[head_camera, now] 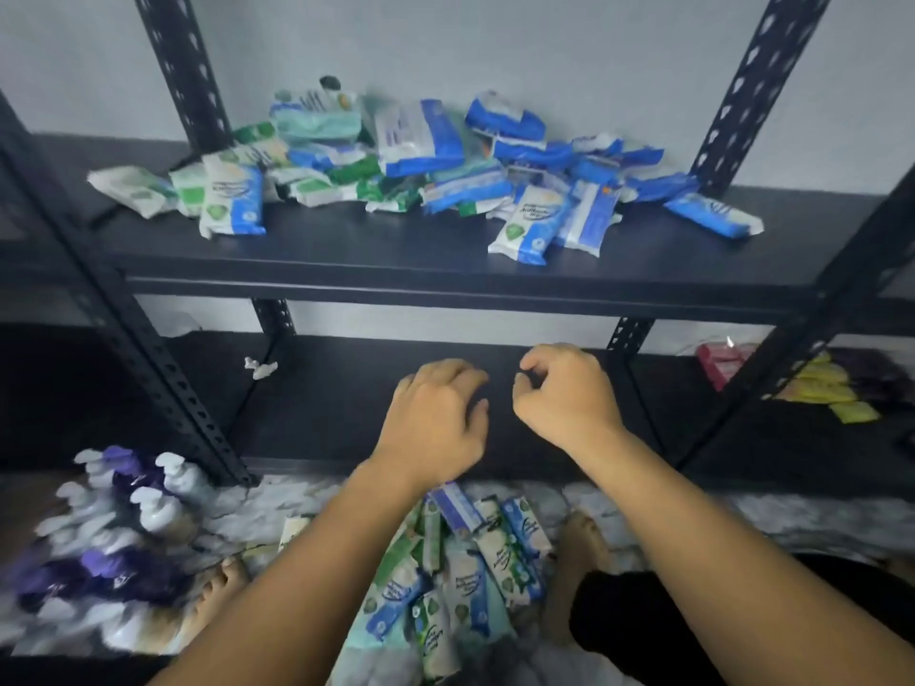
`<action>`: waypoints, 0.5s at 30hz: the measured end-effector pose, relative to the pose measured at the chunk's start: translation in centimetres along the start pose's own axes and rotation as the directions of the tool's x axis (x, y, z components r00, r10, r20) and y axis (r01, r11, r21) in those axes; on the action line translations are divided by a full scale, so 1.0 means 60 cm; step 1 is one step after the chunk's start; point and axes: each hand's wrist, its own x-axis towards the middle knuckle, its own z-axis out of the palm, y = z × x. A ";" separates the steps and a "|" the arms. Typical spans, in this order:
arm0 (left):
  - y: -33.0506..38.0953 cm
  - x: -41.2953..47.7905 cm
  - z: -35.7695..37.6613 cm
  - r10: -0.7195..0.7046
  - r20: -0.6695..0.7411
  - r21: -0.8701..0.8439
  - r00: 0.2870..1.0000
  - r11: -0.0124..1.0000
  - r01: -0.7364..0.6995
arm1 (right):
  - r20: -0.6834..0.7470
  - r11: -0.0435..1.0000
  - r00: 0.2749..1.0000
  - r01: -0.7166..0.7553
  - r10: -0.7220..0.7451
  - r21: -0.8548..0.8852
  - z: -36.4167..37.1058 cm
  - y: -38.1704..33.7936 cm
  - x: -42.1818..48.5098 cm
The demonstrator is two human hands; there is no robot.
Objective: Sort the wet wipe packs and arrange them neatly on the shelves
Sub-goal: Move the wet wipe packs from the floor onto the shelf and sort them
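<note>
Wipe packs (421,160) lie heaped on the upper shelf (346,259), top centre; another pile (470,576) sits on the floor (718,507), bottom centre. Between them my left hand (435,418) and right hand (569,393) hover, fingers (542,358) loosely curled, grasping nothing.

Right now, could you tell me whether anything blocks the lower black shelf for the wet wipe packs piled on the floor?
Nothing visible does: the black metal lower shelf lies bare, save a small white scrap at its back left.
</note>
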 end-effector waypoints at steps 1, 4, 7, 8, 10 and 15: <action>0.012 0.014 -0.023 0.040 -0.033 0.004 0.999 0.999 -0.040 | -0.056 0.999 0.998 0.030 -0.029 0.016 -0.028 -0.005 0.008; 0.037 0.058 -0.077 0.093 -0.087 0.016 0.992 0.996 -0.092 | -0.172 0.997 0.983 0.069 -0.064 0.024 -0.099 -0.014 0.039; 0.056 0.103 -0.105 0.123 -0.075 0.077 0.990 0.990 -0.118 | -0.182 0.996 0.983 0.049 -0.035 0.068 -0.142 -0.007 0.083; 0.063 0.118 -0.109 0.144 -0.050 0.114 0.988 0.984 -0.137 | -0.169 0.997 0.985 0.043 -0.031 0.064 -0.151 -0.003 0.097; 0.075 0.151 -0.109 0.183 -0.002 0.195 0.983 0.964 -0.179 | -0.149 0.999 0.988 0.037 -0.037 0.000 -0.160 0.008 0.123; 0.085 0.242 -0.102 0.140 0.003 0.281 0.990 0.950 -0.135 | -0.091 0.993 0.995 0.040 -0.050 -0.110 -0.148 0.029 0.162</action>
